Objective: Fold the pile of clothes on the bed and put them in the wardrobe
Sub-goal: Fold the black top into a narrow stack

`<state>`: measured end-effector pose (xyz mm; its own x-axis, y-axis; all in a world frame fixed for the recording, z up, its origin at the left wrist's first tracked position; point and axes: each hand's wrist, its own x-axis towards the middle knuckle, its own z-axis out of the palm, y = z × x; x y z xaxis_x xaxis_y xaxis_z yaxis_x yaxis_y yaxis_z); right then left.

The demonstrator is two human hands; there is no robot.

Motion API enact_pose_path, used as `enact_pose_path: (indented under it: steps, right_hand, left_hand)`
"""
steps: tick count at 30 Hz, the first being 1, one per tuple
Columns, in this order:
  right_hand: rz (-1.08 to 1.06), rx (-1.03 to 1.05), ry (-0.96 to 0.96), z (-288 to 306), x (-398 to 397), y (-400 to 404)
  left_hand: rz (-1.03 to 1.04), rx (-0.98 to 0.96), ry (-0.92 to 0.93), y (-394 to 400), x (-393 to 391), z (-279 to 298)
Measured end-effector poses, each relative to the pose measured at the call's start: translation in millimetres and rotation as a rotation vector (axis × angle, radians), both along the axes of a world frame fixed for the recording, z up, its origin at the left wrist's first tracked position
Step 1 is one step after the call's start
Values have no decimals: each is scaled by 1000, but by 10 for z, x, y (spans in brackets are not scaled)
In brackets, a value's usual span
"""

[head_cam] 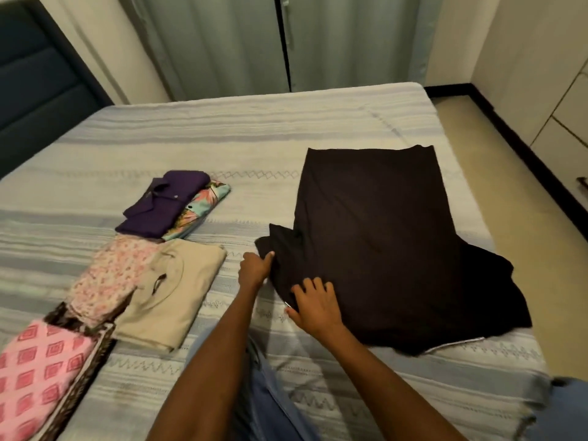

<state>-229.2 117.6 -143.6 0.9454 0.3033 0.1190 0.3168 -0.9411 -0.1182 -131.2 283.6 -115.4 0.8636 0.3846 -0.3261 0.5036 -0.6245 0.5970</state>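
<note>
Your left hand (254, 270) pinches the sleeve edge of the black shirt (381, 237), its fingers curled on the cloth. Your right hand (315, 305) lies flat on the shirt with straight, spread fingers. The shirt is spread on the bed (222, 128) at 3 o'clock; folded clothes (152, 249) sit at 9 o'clock.

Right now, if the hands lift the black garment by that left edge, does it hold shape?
Probably not. The black garment lies flat with soft wrinkles, so it likely droops. Its sleeve bunches where the left hand pinches it, suggesting thin, floppy, light cloth that drags on the bed.
</note>
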Motion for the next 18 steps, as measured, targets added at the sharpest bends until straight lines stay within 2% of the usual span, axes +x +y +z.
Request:
enact_pose_path:
  steps: [5,7,10,12,14,16,18]
  right_hand:
    - [-42,28,-112,-52,24,167]
    - [-32,40,-147,-47,40,195]
    - [-6,109,-201,-51,56,223]
    - [33,190,-253,-62,52,240]
    - [95,244,-299,-89,4,252]
    - [181,238,-285,-151,-67,239]
    - [253,195,-257,-226,-117,223]
  left_hand:
    - [26,44,45,13,88,104]
    - [65,-10,12,36,90,107]
    - [270,-307,-66,223,100,-4]
    - [522,-630,-145,392,15,-7]
    - [632,-915,-126,508,-155,70]
    - [647,-1009,-37,606,-313,74]
    - [603,-972,17,665,-403,98]
